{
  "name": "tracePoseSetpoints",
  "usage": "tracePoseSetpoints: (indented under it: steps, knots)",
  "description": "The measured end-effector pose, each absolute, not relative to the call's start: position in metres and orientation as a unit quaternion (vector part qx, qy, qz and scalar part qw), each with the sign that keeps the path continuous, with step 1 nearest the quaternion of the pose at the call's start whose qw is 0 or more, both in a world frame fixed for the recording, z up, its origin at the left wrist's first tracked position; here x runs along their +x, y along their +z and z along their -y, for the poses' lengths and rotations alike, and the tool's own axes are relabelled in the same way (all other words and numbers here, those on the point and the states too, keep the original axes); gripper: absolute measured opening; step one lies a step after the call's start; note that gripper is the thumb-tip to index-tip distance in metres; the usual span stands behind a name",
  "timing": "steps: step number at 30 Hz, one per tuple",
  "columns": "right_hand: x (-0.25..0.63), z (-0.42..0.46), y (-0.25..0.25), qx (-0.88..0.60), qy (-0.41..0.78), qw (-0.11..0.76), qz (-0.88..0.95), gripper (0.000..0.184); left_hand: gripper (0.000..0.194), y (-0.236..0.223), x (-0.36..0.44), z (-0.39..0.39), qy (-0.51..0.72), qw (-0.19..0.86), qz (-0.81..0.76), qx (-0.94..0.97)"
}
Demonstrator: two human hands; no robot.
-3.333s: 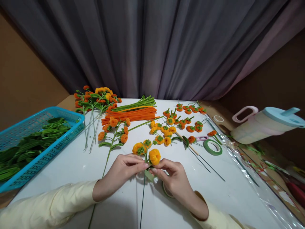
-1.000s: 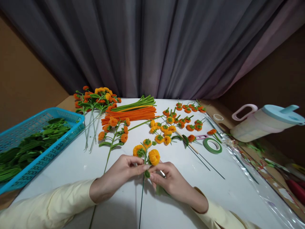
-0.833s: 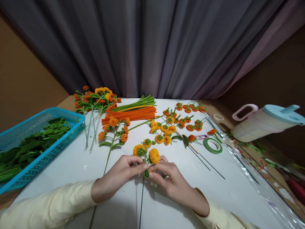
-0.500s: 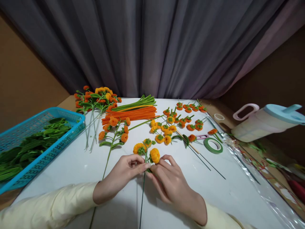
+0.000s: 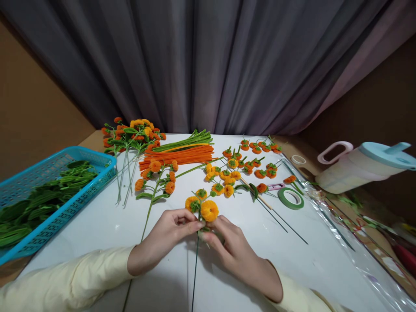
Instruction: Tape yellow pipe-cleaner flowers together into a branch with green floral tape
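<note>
- Your left hand is pinching the stem just below its yellow flowers.
- Your right hand is working at that same joint; the fingertips are blurring, so I cannot tell whether this grip is grasping anything.
- The step in hand seems to be fiddly finger work at the joint, which is calling for a steady left pinch and light right fingers.
- The stem is slanting down over the bench.
- Left of the stem, an orange spray is lying; right of it, green tape is resting.
</note>
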State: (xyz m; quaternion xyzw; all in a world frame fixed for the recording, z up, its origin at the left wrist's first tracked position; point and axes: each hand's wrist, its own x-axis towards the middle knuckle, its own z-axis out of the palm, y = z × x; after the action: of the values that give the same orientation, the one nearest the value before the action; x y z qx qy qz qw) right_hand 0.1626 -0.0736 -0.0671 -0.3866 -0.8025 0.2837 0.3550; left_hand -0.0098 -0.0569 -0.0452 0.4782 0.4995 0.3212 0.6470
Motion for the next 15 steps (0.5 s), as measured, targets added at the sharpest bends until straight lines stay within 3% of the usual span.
tracePoseSetpoints:
  steps: [11, 15]
  knots:
    - [0.166, 0.066, -0.049, -0.372, 0.542, 0.299, 0.692, 0.037, 0.024, -0.04, -0.008, 0.059, 0.308, 0.644, -0.508, 0.482]
    - [0.167, 0.065, -0.048, -0.362, 0.533, 0.308, 0.7, 0.037, 0.024, -0.041, -0.009, 0.06, 0.316, 0.657, -0.502, 0.465]
